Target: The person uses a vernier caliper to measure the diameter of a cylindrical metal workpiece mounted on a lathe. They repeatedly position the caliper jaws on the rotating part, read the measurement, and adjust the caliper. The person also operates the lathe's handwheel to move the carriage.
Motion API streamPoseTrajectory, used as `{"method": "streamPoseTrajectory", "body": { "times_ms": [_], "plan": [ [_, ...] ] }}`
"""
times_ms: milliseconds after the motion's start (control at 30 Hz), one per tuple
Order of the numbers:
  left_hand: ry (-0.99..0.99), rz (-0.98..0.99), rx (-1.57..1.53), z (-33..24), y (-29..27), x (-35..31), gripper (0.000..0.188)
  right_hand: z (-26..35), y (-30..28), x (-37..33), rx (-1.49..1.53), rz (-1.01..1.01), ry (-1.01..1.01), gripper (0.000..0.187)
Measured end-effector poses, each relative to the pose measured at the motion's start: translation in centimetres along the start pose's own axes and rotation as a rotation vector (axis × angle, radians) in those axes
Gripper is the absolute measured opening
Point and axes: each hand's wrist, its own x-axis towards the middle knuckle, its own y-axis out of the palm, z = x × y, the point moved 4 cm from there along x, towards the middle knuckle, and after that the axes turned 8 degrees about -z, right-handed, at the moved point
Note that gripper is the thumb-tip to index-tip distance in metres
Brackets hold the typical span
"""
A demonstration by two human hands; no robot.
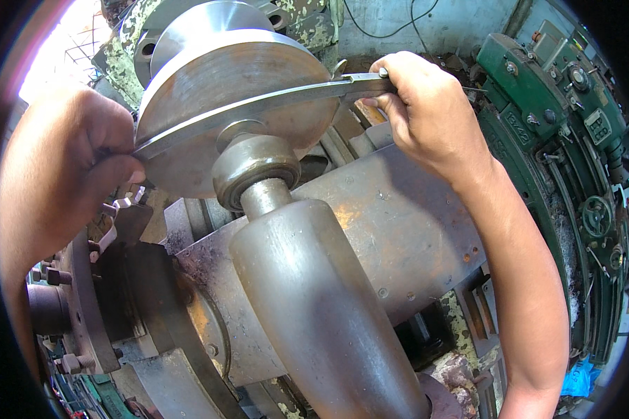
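Observation:
A long steel caliper (pixel 258 105) lies across the face of a round steel workpiece (pixel 223 80) mounted on a lathe. My left hand (pixel 73 171) is closed around the caliper's left end, beside the disc's lower left rim. At the far right end, my right hand (pixel 430 115) pinches the caliper by its sliding jaw, thumb below and fingers on top. Just under the caliper's beam, a rotating centre (pixel 255 167) presses against the middle of the disc. Behind that centre the thick grey tailstock quill (pixel 300 279) runs toward me.
A worn flat metal slide (pixel 412 209) extends beneath the quill. Bolts and a tool holder (pixel 84 300) stand at the lower left. To the right is a green machine (pixel 559 119) with knobs and a handwheel (pixel 597 216). A blue plastic bag (pixel 580 378) lies at lower right.

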Motion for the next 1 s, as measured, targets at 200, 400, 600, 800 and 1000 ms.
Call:
{"method": "streamPoseTrajectory", "body": {
  "times_ms": [200, 400, 600, 800, 1000],
  "plan": [
    [-0.068, 0.028, 0.0, 0.05, 0.04, 0.06, 0.011, -0.11, 0.25, -0.05, -0.006, -0.001, 0.013, 0.012],
    [-0.085, 0.026, 0.012, -0.05, 0.02, 0.11, 0.01, -0.13, 0.23, -0.14, 0.012, -0.022, 0.013, 0.016],
    [-0.079, 0.038, 0.003, -0.1, -0.05, 0.19, 0.009, -0.15, 0.22, -0.14, 0.016, -0.01, 0.017, 0.014],
    [-0.149, 0.038, -0.011, -0.13, -0.26, 0.03, 0.009, -0.1, 0.02, -0.04, 0.026, -0.04, 0.001, 0.017],
    [-0.154, 0.048, -0.021, -0.13, -0.3, -0.01, 0.009, -0.04, -0.01, 0.05, 0.012, -0.019, 0.0, 0.012]
  ]
}}
